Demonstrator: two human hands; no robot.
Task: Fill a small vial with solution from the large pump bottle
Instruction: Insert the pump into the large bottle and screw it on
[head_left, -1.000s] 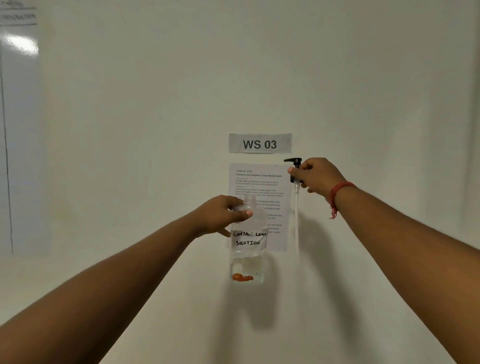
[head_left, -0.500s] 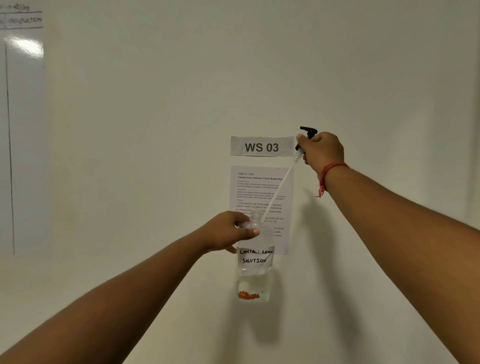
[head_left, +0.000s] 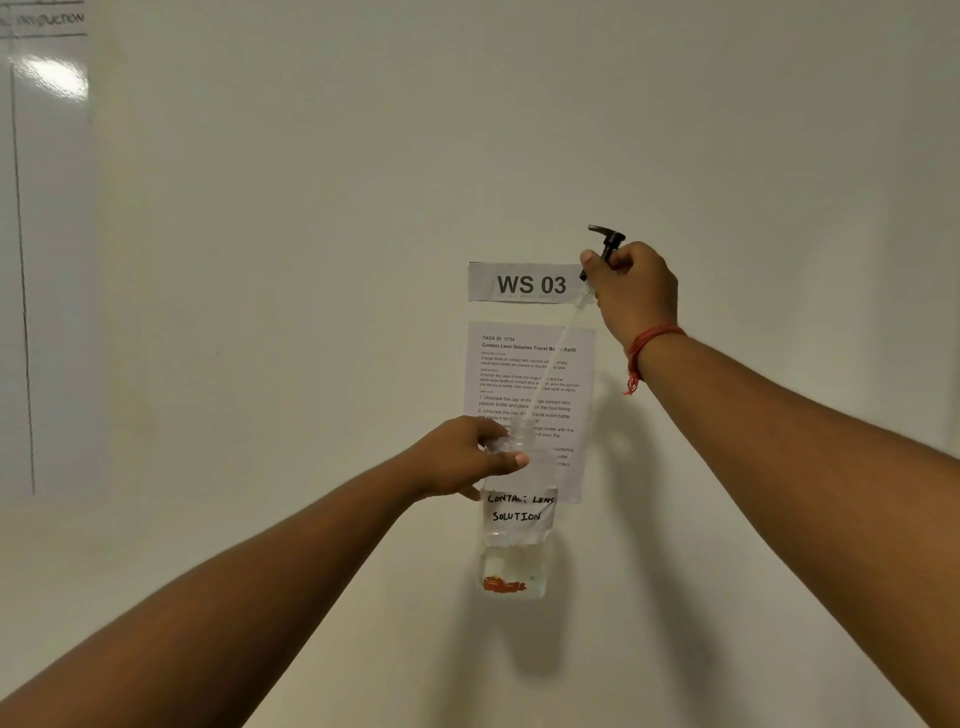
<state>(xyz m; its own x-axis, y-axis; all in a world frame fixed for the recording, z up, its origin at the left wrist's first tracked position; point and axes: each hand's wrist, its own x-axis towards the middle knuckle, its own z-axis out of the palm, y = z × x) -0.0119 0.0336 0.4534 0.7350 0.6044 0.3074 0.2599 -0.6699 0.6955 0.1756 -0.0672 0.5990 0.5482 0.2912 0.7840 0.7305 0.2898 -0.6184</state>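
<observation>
The large clear bottle (head_left: 514, 551), hand-labelled "CONTACT LENS SOLUTION", holds a little liquid and an orange mark near its base. My left hand (head_left: 462, 457) grips its shoulder just below the open neck. My right hand (head_left: 631, 291) is shut on the black pump head (head_left: 607, 244), held up and to the right of the bottle. The pump's clear dip tube (head_left: 553, 353) slants down and left toward the neck; I cannot tell whether its tip is still inside. No small vial is in view.
Behind the bottle, a "WS 03" label (head_left: 524, 283) and a printed task sheet (head_left: 530, 384) are stuck to the white surface (head_left: 260, 260). A glossy whiteboard-like sheet (head_left: 47, 249) with a vertical line is at the far left.
My right hand has lifted the pump head up and to the right, and the dip tube has tilted from vertical to slanting over the neck. My left hand and the bottle sit lower in view.
</observation>
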